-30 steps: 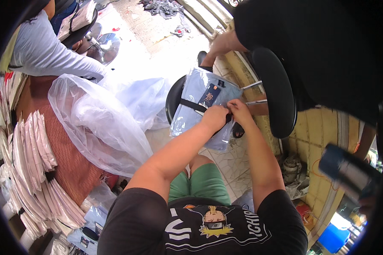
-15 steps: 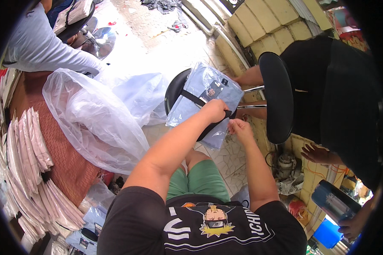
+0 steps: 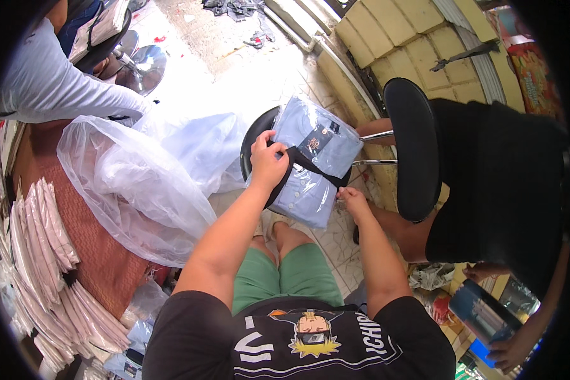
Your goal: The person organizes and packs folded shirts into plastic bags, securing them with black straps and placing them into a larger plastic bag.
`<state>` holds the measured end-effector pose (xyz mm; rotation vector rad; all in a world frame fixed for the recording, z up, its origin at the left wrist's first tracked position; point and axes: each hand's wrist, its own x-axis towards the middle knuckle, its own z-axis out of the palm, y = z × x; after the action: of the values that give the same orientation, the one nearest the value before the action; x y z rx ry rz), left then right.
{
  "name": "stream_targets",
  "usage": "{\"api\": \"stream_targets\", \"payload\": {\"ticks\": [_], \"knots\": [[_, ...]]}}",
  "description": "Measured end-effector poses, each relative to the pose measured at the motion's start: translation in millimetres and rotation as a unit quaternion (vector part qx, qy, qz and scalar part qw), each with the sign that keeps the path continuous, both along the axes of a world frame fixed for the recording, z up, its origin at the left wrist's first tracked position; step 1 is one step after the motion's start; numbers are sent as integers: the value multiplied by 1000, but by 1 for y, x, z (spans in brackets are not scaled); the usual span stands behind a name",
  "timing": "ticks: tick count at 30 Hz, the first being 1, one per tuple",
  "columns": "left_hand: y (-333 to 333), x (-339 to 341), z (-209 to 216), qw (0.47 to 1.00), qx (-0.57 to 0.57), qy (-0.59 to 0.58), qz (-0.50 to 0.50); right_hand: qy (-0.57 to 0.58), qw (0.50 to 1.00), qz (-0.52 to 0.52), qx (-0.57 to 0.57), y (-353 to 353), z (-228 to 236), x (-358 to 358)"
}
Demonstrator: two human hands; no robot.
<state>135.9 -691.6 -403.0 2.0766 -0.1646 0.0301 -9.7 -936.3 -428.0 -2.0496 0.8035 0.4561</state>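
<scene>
One blue shirt pack (image 3: 304,201) in clear plastic, its layers uncountable here, rests on one black chair seat (image 3: 253,144); two metal rods (image 3: 377,162) run toward one backrest (image 3: 413,149). One black band (image 3: 310,164) crosses the pack: the left hand (image 3: 270,163) has its grip closed on it, and the right hand (image 3: 353,201) pinches its lower end.

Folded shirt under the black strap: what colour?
Light blue shirt, best seen in the head view.
</scene>
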Motion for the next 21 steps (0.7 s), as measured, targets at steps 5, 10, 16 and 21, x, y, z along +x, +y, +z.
{"api": "stream_targets", "payload": {"ticks": [5,10,16,21], "knots": [[-1,2,-22,986,-11,86,141,21,995,-45,89,-5,-9,5],[20,21,-38,965,17,202,165,40,940,-236,244,11,-6,5],[59,23,-75,838,-256,473,94,34,930,-236,279,8,-7,8],[57,-4,-82,865,-219,421,163,56,946,-220,233,2,3,21]]}}
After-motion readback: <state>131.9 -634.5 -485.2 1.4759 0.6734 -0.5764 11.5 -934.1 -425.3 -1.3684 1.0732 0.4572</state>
